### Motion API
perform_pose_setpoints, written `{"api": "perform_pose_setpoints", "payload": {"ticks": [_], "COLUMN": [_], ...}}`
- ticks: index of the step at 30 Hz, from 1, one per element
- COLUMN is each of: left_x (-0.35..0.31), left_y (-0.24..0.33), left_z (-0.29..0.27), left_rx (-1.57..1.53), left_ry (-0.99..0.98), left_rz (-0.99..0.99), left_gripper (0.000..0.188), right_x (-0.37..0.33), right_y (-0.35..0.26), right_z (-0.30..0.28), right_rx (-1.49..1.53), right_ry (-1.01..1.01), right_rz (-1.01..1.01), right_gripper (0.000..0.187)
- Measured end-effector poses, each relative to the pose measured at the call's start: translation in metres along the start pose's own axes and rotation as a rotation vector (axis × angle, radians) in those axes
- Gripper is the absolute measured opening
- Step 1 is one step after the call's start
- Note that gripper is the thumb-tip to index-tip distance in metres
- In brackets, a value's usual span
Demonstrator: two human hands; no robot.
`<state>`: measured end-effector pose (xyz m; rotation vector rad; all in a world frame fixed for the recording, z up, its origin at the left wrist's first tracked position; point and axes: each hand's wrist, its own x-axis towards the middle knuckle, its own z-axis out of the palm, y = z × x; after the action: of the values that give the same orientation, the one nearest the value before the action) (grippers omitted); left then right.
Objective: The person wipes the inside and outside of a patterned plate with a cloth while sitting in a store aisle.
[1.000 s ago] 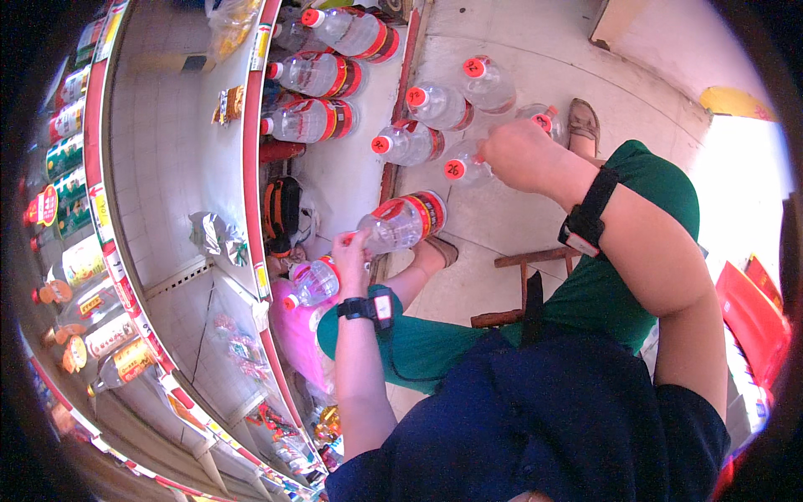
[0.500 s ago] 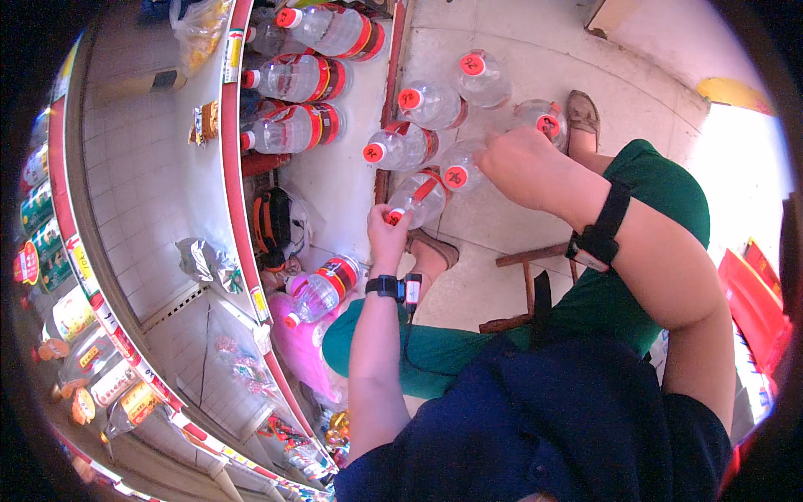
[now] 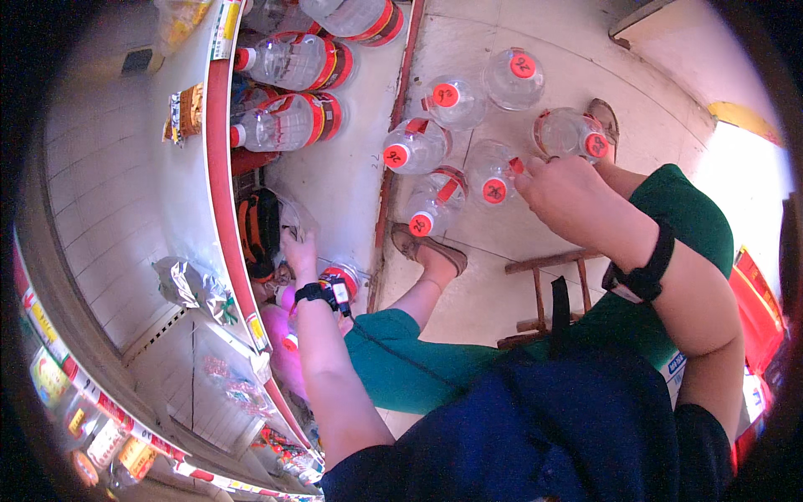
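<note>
Several clear plastic bottles with red caps stand on the floor. Dark handwritten marks show on the caps. My right hand [image 3: 565, 197] has its fingers closed beside the middle bottle [image 3: 489, 159]; what they hold, if anything, is hidden. A bit of red shows at its fingertips. Another bottle [image 3: 565, 130] stands just beyond this hand, and the nearest bottle [image 3: 435, 201] is by my left shoe. My left hand [image 3: 299, 249] reaches onto the low shelf, its fingers closed on a clear plastic bag [image 3: 297, 216] beside a black and orange item [image 3: 259, 230].
More bottles [image 3: 288, 63] lie sideways on the low shelf [image 3: 360, 125], and one [image 3: 339, 284] is under my left wrist. The shelf's red edge [image 3: 222, 167] curves along the left. A small wooden stool [image 3: 544, 263] is by my legs. Red packages [image 3: 757, 305] are at right.
My left hand has left the cap of the nearest bottle and moved left to the plastic bag. My right hand stays near the middle bottle. The whole view has shifted.
</note>
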<state>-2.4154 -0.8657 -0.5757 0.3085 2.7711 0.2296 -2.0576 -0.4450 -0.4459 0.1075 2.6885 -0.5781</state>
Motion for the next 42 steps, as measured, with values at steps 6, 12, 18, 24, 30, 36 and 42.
{"api": "perform_pose_setpoints", "payload": {"ticks": [6,12,18,24,30,36,42], "left_x": [0.024,0.06,0.066,0.05,0.058,0.051,0.061], "left_y": [-0.018,-0.053,-0.02,-0.029,-0.069,-0.058,-0.097], "left_z": [-0.002,-0.039,-0.063,-0.024,0.009,0.06,0.058], "left_rx": [0.149,-0.032,-0.467,-0.088,-0.088,-0.039,-0.032], "left_ry": [0.209,0.153,0.111,0.206,-0.011,-0.145,-0.114], "left_rz": [0.029,-0.052,-0.18,-0.099,-0.184,-0.158,-0.185], "left_gripper": [0.077,0.076,0.07,0.079,0.083,0.089,0.091], "right_x": [0.013,0.023,0.021,0.017,0.022,0.026,0.034], "right_y": [-0.004,-0.016,-0.024,-0.02,-0.014,-0.014,-0.018], "right_z": [0.003,0.006,0.011,0.014,0.006,0.008,0.008], "right_rx": [-0.049,-0.031,-0.051,-0.048,-0.062,-0.102,-0.076], "right_ry": [-0.084,-0.047,-0.047,-0.031,-0.025,-0.063,-0.056], "right_rz": [0.059,0.045,0.015,0.013,0.0,0.047,-0.002], "right_gripper": [0.025,0.025,0.025,0.022,0.019,0.016,0.015]}}
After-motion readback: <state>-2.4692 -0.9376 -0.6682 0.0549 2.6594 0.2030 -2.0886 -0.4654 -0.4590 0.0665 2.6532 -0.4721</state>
